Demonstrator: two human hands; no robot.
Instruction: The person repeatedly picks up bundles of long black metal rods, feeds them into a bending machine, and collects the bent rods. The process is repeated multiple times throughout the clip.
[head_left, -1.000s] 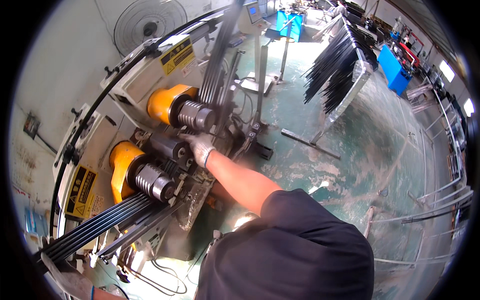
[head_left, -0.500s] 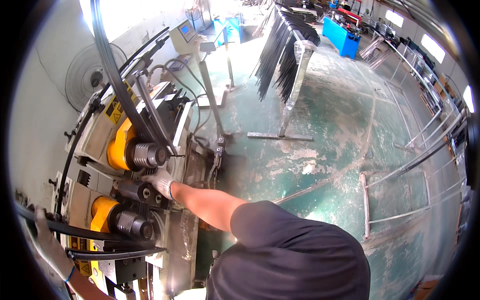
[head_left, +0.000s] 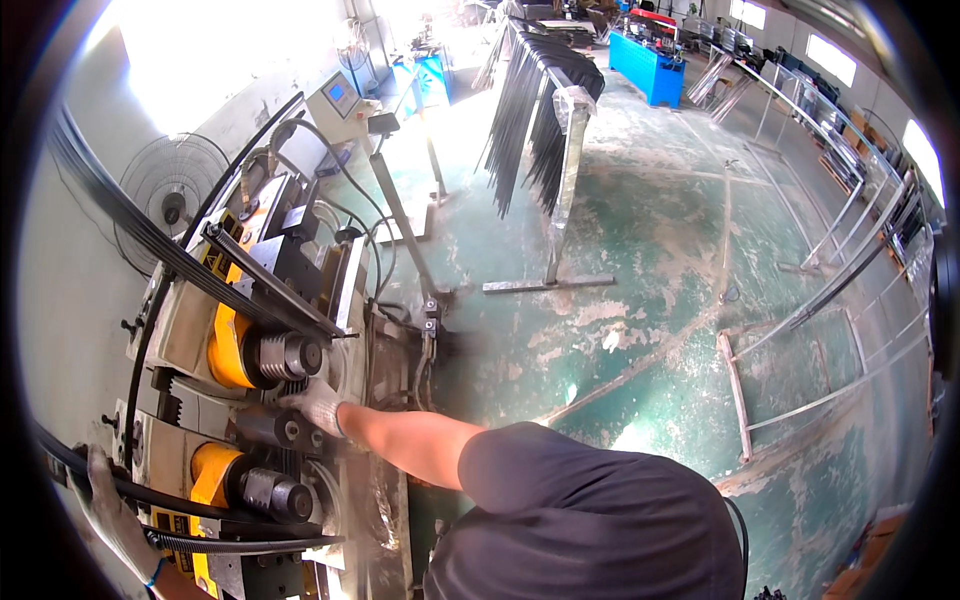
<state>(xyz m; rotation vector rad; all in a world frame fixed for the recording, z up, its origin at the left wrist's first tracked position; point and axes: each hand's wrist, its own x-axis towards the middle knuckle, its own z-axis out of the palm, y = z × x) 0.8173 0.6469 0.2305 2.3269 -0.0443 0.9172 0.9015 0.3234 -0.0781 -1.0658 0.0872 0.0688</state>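
My left hand (head_left: 112, 515), in a pale glove, closes round a bundle of long black rods (head_left: 165, 492) at the lower left. These rods run to the lower ribbed roller (head_left: 275, 495) of a bending machine. My right hand (head_left: 318, 408), also gloved, reaches between the upper roller (head_left: 290, 355) and a dark cylindrical block (head_left: 268, 427). Its fingers are bent together at the block's edge; what they grip is hidden. A second bundle of black rods (head_left: 180, 255) slants from the upper left down to the upper roller.
Yellow arms (head_left: 228, 345) carry the rollers. A wall fan (head_left: 172, 205) and a control box with a screen (head_left: 340, 95) stand behind. Ahead, a metal stand (head_left: 568, 190) bears hanging black rods. A blue bench (head_left: 645, 70) is farther off; metal frames (head_left: 735, 400) lie right.
The upper rod bundle has swung leftward and down, from steep to a flatter slant. My view has shifted slightly. Both hands stay at about the same places on the machine and rods.
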